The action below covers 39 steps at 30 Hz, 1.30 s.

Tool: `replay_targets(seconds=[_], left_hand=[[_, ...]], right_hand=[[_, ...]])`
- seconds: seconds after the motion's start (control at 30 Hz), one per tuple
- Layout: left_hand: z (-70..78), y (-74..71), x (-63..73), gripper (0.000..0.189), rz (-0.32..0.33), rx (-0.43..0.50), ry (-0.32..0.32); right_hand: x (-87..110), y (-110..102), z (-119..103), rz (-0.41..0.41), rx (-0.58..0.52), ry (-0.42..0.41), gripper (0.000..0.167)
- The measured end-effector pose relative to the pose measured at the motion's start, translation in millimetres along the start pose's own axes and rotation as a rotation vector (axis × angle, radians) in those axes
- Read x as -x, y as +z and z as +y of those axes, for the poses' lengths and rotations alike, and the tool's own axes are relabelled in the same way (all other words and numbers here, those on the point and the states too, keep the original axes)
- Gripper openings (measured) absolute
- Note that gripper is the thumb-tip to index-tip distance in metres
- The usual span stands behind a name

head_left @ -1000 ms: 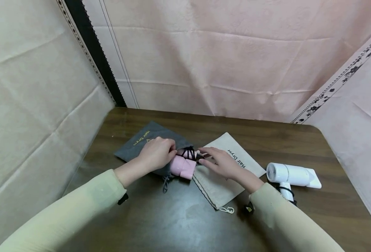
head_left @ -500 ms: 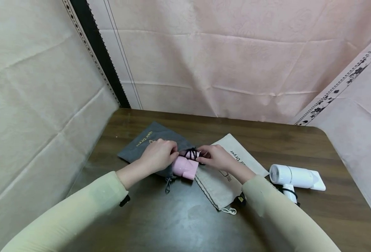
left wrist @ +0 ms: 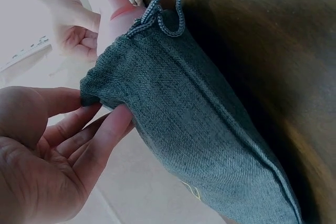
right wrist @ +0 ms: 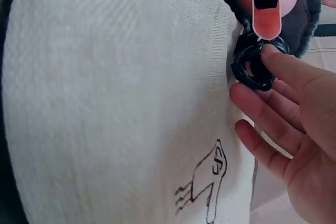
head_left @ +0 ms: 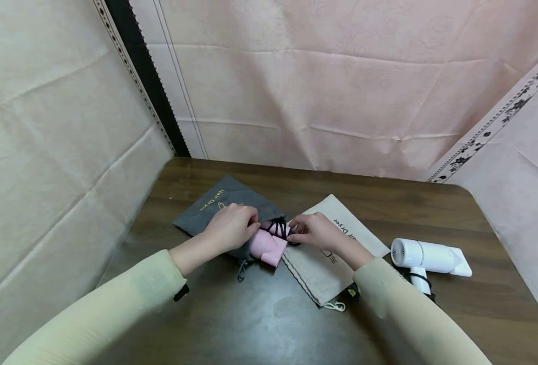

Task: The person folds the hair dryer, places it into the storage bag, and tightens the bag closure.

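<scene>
A dark grey drawstring bag (head_left: 205,215) lies tilted on the table, its mouth facing right. The nozzle end of a pink hair dryer (head_left: 269,247) and its cord-wrapped handle stick out of that mouth; the rest is hidden inside. My left hand (head_left: 233,223) pinches the bag's rim between thumb and fingers, as the left wrist view shows at the cloth edge (left wrist: 105,98). At the handle's end, my right hand (head_left: 316,232) pinches the coiled black cord (right wrist: 239,64), thumb on top and forefinger below. The bag's drawstring (left wrist: 176,3) hangs loose at the mouth.
Under my right hand lies a flat cream drawstring bag (head_left: 325,279) with "Hair Dryer" lettering and a dryer drawing. A white hair dryer (head_left: 426,255) with a black cord rests farther right on the wooden table (head_left: 250,324). Pale cloth (head_left: 342,101) hangs behind the table.
My right hand first closed in leftward on the pink hair dryer's cord-wrapped handle. The dryer's nozzle has since tilted slightly downward, while my left hand stays at the grey bag's mouth.
</scene>
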<state>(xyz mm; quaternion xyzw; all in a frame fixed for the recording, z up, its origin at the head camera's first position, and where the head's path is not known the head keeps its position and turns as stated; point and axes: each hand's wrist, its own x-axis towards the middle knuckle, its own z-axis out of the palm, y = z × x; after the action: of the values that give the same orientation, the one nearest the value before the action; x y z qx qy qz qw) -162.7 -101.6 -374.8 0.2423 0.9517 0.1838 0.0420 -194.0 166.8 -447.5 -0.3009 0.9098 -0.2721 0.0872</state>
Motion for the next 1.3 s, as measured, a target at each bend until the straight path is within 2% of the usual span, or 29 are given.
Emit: replay_targets(seconds=[0.2, 0.37, 0.5, 0.8, 1.03, 1.17, 1.3], left_hand=[[0.1, 0.6, 0.4, 0.017, 0.009, -0.003, 0.017], [1.0, -0.8, 1.1, 0.016, 0.022, 0.005, 0.026], [0.7, -0.5, 1.5, 0.017, 0.038, 0.001, 0.034], [-4.5, 0.0, 3.0, 0.019, 0.078, 0.005, 0.064], [-8.7, 2.7, 8.6, 0.019, 0.088, 0.015, 0.051], [-10.9, 5.1, 12.3, 0.017, 0.094, -0.007, 0.042], [-13.1, 8.4, 16.4, 0.016, 0.107, -0.046, 0.030]], right_hand=[[-3.1, 4.8, -4.1, 0.058, -0.053, 0.002, 0.028], [-8.5, 9.3, -12.5, 0.132, -0.160, 0.034, 0.021], [-14.1, 15.8, -15.5, 0.156, -0.201, 0.055, 0.025], [-24.2, 27.5, -17.7, 0.212, -0.126, 0.056, 0.037], [-33.0, 36.6, -23.1, 0.262, 0.028, 0.021, 0.040], [-31.0, 33.4, -23.8, 0.223, 0.088, 0.009, 0.036], [-22.1, 19.2, -24.0, 0.167, 0.121, -0.028, 0.036]])
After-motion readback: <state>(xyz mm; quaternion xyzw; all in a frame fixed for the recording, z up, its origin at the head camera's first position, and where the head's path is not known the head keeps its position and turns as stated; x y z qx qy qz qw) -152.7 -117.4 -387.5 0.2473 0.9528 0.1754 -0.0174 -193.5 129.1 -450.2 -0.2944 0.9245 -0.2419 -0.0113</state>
